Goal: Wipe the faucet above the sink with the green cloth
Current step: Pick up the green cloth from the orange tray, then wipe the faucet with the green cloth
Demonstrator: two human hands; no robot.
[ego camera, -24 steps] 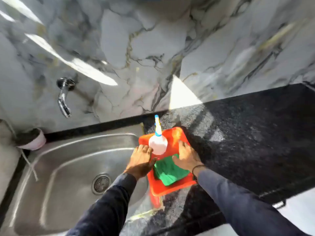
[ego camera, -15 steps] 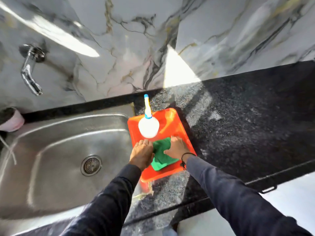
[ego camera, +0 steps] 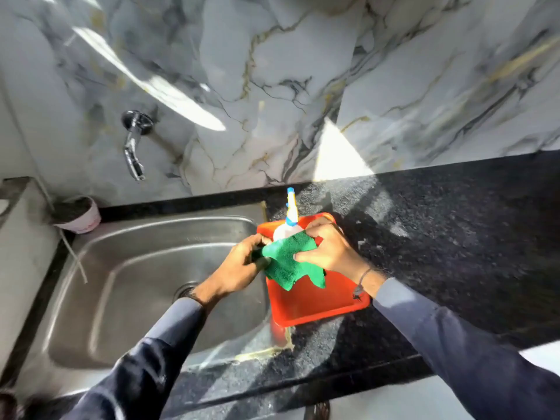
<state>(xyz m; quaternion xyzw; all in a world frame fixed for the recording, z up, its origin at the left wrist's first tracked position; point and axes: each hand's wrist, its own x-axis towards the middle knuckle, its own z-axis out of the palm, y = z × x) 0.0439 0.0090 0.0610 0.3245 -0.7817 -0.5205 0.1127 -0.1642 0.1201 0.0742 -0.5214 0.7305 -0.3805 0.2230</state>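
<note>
A green cloth (ego camera: 288, 262) hangs spread above the orange tray (ego camera: 315, 301), held at both sides. My left hand (ego camera: 242, 265) grips its left edge and my right hand (ego camera: 330, 253) grips its right edge. The chrome faucet (ego camera: 133, 147) sticks out of the marble wall at the left, above the steel sink (ego camera: 127, 286), well away from both hands. A white spray bottle with a blue nozzle (ego camera: 289, 221) stands at the back of the tray, partly hidden by the cloth.
The tray sits on a black granite counter (ego camera: 439, 237) just right of the sink. A small white cup (ego camera: 80, 215) stands at the sink's back left corner. The counter's front edge runs below my arms.
Both hands were pressing on the cloth lying in the tray; now they have taken hold of it and lifted it off the tray, spread between them.
</note>
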